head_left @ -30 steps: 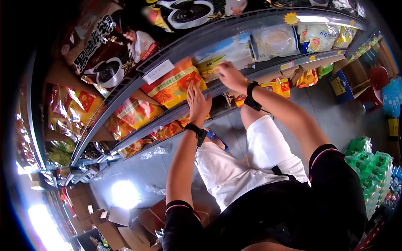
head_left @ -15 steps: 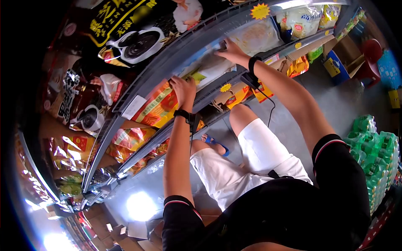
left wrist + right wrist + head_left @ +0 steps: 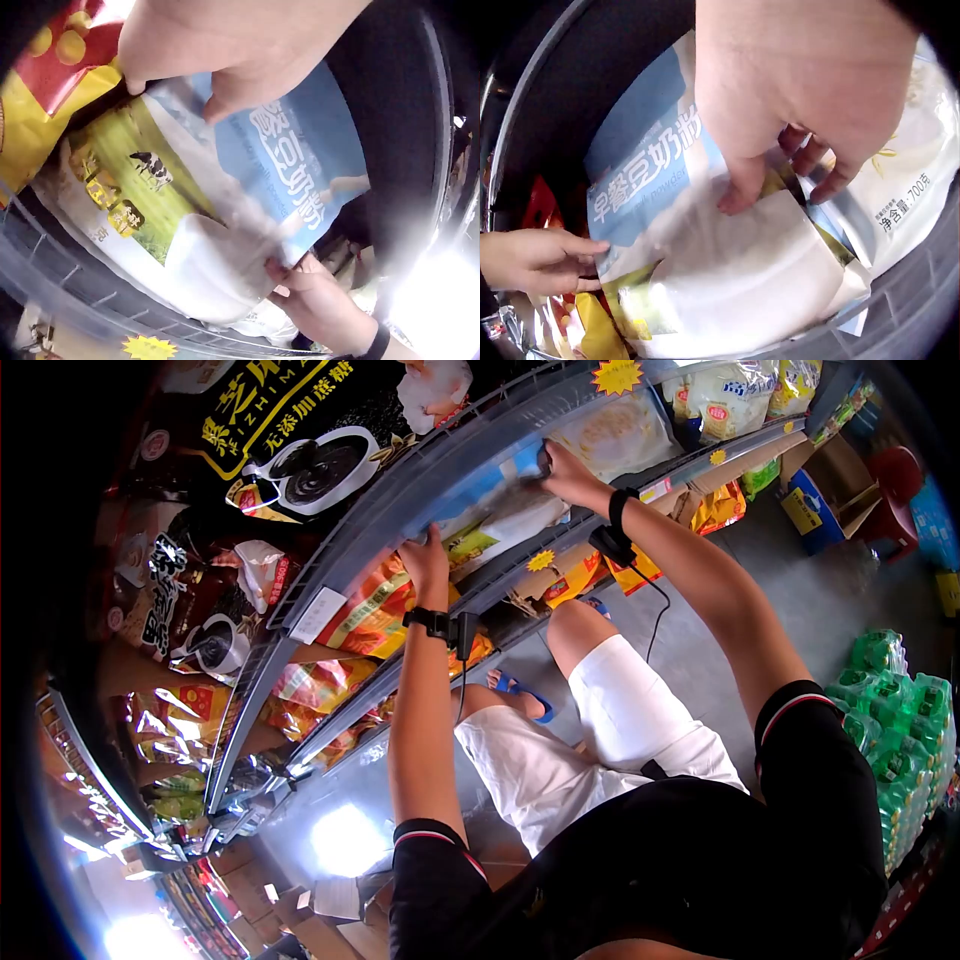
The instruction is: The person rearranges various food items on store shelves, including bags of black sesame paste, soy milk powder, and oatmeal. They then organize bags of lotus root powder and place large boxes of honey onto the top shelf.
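A blue, white and green bag of soy milk powder [image 3: 515, 525] leans on a shelf, a cow [image 3: 151, 168] printed on its front. My left hand [image 3: 428, 568] holds its left edge, thumb on the front and fingers at the side. At the opposite edge, my right hand [image 3: 802, 97] pinches the bag, thumb on its face and fingers curled behind, partly hidden. Left of it sits a red, orange and yellow bag [image 3: 380, 612], close beside my left hand. A white bag [image 3: 922, 180] marked 700 grams stands right of my right hand.
A wire guard [image 3: 75, 274] runs along the shelf front. Big black sesame bags [image 3: 300, 450] fill the shelf above. Several green bottle packs [image 3: 900, 730] stand on the floor at right, with an open blue carton [image 3: 825, 510] farther back. Cardboard boxes [image 3: 325, 935] lie at lower left.
My left hand has gone from the orange bag to the soy milk powder bag's left edge. My right hand has moved to its right edge and grips it. The head view has shifted.
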`<action>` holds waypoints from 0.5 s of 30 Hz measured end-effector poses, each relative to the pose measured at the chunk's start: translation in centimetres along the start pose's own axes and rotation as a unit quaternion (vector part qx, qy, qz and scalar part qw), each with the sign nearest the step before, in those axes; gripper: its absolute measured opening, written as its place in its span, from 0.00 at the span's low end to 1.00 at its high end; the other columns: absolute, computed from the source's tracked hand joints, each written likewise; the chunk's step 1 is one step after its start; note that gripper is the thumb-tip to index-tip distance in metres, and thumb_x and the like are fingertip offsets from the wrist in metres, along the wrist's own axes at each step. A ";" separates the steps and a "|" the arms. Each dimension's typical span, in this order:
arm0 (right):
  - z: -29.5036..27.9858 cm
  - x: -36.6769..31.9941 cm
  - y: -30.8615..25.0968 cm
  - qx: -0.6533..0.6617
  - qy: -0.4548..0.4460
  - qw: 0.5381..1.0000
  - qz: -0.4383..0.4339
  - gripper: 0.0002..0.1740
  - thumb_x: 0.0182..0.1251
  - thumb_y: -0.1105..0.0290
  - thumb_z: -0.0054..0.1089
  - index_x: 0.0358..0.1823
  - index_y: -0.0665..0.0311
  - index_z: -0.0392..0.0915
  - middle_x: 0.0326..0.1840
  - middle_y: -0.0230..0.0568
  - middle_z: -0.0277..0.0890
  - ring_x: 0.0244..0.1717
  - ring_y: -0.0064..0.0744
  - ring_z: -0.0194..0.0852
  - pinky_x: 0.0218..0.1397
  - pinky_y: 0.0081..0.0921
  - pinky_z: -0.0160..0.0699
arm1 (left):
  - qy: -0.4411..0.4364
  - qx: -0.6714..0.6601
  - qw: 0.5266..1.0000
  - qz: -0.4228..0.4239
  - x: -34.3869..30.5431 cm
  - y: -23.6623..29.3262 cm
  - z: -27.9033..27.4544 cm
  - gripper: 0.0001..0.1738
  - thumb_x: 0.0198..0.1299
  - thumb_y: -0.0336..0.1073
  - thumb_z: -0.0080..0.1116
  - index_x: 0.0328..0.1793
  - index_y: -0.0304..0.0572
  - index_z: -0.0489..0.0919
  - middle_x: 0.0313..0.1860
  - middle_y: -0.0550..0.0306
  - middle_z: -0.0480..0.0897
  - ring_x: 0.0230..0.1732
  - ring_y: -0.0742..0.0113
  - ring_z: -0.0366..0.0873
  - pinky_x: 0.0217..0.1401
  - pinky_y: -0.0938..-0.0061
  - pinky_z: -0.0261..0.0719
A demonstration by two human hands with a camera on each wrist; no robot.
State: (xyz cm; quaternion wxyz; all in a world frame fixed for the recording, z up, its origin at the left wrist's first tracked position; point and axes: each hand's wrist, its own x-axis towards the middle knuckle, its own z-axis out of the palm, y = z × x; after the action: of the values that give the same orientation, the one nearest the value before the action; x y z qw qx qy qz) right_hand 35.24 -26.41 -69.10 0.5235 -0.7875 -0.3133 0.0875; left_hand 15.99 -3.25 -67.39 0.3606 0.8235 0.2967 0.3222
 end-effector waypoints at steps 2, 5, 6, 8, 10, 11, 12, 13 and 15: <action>-0.4 -1.0 -0.1 0.005 0.015 1.000 -0.019 0.33 0.53 0.61 0.84 0.49 0.69 0.70 0.46 0.48 0.75 0.49 0.48 0.76 0.54 0.39 0.75 | -0.024 -0.015 0.999 -0.030 -0.1 -1.0 -0.3 0.33 0.66 0.37 0.69 0.68 0.23 0.68 0.64 0.30 0.78 0.61 0.38 0.79 0.64 0.55 0.75; -0.3 -2.7 1.0 0.049 0.044 0.996 -0.055 0.30 0.55 0.64 0.82 0.50 0.68 0.70 0.49 0.46 0.76 0.52 0.44 0.77 0.57 0.37 0.75 | -0.052 -0.056 0.996 -0.044 -1.1 -0.2 -1.6 0.32 0.65 0.37 0.71 0.66 0.23 0.68 0.63 0.31 0.78 0.60 0.40 0.79 0.63 0.56 0.76; -0.3 -3.1 1.3 0.072 0.038 0.995 -0.055 0.29 0.56 0.65 0.81 0.51 0.67 0.70 0.49 0.45 0.77 0.52 0.43 0.77 0.58 0.36 0.75 | -0.058 -0.075 0.995 -0.043 -1.3 0.0 -1.8 0.32 0.65 0.37 0.71 0.66 0.23 0.68 0.62 0.32 0.78 0.60 0.41 0.80 0.63 0.56 0.76; -0.5 -3.5 1.9 0.078 0.022 0.995 -0.052 0.25 0.59 0.69 0.78 0.52 0.67 0.71 0.51 0.45 0.77 0.54 0.40 0.78 0.60 0.34 0.75 | -0.088 -0.058 0.994 -0.025 -1.1 -0.6 -2.5 0.31 0.64 0.37 0.72 0.63 0.23 0.70 0.58 0.34 0.81 0.57 0.44 0.81 0.60 0.57 0.77; -0.7 -3.7 1.9 0.055 0.018 0.997 -0.050 0.27 0.60 0.67 0.78 0.53 0.65 0.70 0.52 0.44 0.78 0.57 0.40 0.79 0.60 0.35 0.76 | -0.136 -0.016 0.990 -0.042 -1.1 -0.6 -3.4 0.30 0.63 0.37 0.74 0.62 0.24 0.72 0.57 0.39 0.82 0.55 0.50 0.82 0.59 0.60 0.78; -0.9 -3.8 1.8 0.043 0.017 0.998 -0.050 0.27 0.61 0.67 0.78 0.54 0.65 0.70 0.53 0.44 0.78 0.58 0.40 0.79 0.61 0.36 0.76 | -0.167 0.014 0.984 -0.067 -0.9 -0.5 -3.8 0.30 0.62 0.36 0.74 0.63 0.26 0.74 0.58 0.43 0.83 0.55 0.54 0.82 0.60 0.62 0.77; -0.9 -3.9 1.9 0.026 0.013 0.998 -0.055 0.27 0.61 0.65 0.78 0.54 0.65 0.70 0.52 0.44 0.78 0.57 0.40 0.79 0.60 0.35 0.76 | -0.197 0.044 0.975 -0.091 -0.8 -0.2 -4.1 0.29 0.62 0.36 0.75 0.64 0.27 0.75 0.58 0.47 0.83 0.55 0.59 0.81 0.60 0.64 0.77; -0.9 -3.9 2.1 0.009 0.011 0.998 -0.061 0.27 0.62 0.64 0.78 0.54 0.65 0.70 0.51 0.44 0.78 0.56 0.40 0.79 0.59 0.34 0.76 | -0.195 0.007 0.978 -0.076 -0.9 0.1 -4.4 0.30 0.61 0.36 0.75 0.64 0.27 0.75 0.58 0.48 0.83 0.54 0.60 0.81 0.59 0.65 0.77; -1.1 -4.1 1.4 0.005 0.002 0.998 -0.057 0.28 0.62 0.61 0.77 0.55 0.65 0.69 0.50 0.44 0.78 0.54 0.40 0.79 0.58 0.33 0.76 | -0.188 -0.068 0.979 -0.047 -1.7 0.1 -4.7 0.32 0.59 0.34 0.77 0.64 0.27 0.74 0.57 0.49 0.84 0.53 0.61 0.81 0.58 0.67 0.77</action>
State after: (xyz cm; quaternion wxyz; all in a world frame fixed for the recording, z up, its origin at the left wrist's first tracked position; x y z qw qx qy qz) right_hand 33.10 -29.96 -70.64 0.5323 -0.7659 -0.3560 0.0572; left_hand 11.44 -2.63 -65.34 0.4798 0.8282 0.2394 0.1632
